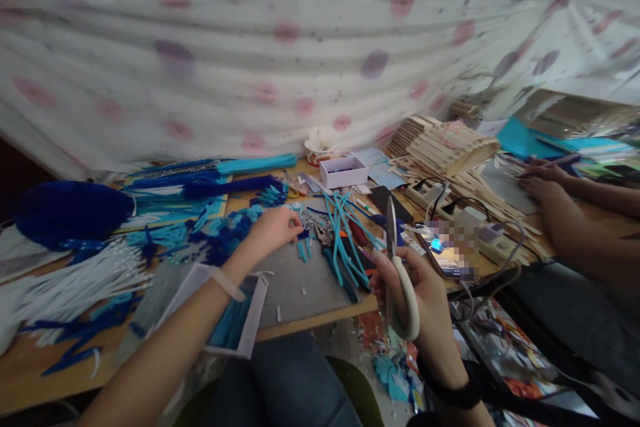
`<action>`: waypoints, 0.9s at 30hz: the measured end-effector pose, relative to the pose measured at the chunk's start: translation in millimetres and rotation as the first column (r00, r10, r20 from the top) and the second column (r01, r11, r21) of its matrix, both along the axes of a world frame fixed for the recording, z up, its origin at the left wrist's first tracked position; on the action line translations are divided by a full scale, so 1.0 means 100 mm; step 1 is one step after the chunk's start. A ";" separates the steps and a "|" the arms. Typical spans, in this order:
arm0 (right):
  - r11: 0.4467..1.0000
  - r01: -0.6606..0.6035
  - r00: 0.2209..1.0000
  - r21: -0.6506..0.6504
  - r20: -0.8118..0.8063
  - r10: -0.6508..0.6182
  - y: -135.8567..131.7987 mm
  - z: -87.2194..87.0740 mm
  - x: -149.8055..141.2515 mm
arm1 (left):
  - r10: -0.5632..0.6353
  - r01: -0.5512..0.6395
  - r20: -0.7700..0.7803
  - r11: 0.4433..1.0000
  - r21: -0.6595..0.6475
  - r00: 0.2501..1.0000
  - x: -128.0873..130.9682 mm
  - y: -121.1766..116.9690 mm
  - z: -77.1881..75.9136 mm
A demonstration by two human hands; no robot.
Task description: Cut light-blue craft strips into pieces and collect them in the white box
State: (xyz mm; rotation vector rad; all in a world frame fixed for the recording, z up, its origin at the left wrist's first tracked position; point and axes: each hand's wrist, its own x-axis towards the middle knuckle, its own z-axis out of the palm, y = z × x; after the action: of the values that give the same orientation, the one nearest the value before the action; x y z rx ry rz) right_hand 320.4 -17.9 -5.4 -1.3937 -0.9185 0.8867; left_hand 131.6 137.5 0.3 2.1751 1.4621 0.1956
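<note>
My right hand (423, 290) is wrapped round the white handles of a pair of scissors (391, 227), whose blades point upward, close to the camera. My left hand (277, 230) is closed in a pinch over the grey mat (290, 287); what lies between its fingertips, if anything, is too small to make out. Just below those fingertips are short light blue pipe cleaner pieces (303, 251). Long light blue pipe cleaners (345, 240) lie crossed between my hands, over pliers (337, 273). Dark blue cut pieces (225, 237) are heaped to the left of my left hand.
A white box (250, 337) with blue pipe cleaners sits under my left forearm. White stems (85, 280) lie left; wooden sticks (450, 147) are stacked back right. A lit phone (440, 247) and power strips (503, 243) lie right, near another person's hands (545, 180).
</note>
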 end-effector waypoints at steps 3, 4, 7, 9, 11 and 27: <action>0.999 0.021 0.999 0.038 0.036 -0.022 -0.02 0.05 0.04 | -0.023 0.023 0.004 0.995 -0.093 1.000 0.27 -0.01 0.00; 0.999 0.018 0.999 0.045 0.049 -0.020 -0.03 0.05 0.05 | -0.044 0.043 -0.003 0.988 -0.147 0.999 0.38 -0.04 -0.03; 0.998 0.007 0.996 0.068 0.090 -0.013 -0.07 0.05 0.09 | -0.097 0.078 -0.040 0.939 -0.335 0.995 0.64 -0.14 -0.17; 0.996 -0.001 0.993 0.087 0.119 -0.009 -0.09 0.05 0.11 | -0.117 0.086 -0.042 0.886 -0.455 0.992 0.72 -0.16 -0.24; 0.995 -0.006 0.990 0.100 0.141 -0.008 -0.11 0.05 0.12 | -0.120 0.085 -0.028 0.834 -0.545 0.992 0.70 -0.14 -0.28; 0.991 0.087 0.980 0.097 0.173 -0.103 -0.24 0.18 0.19 | 0.089 -0.070 0.056 0.956 -0.286 0.994 1.03 -0.01 -0.43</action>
State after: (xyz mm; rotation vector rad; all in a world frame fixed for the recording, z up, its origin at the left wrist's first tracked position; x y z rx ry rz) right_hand 338.9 -41.9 12.2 -1.4437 -1.0051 0.6492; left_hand 234.7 136.9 -42.4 1.8645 1.4435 0.0800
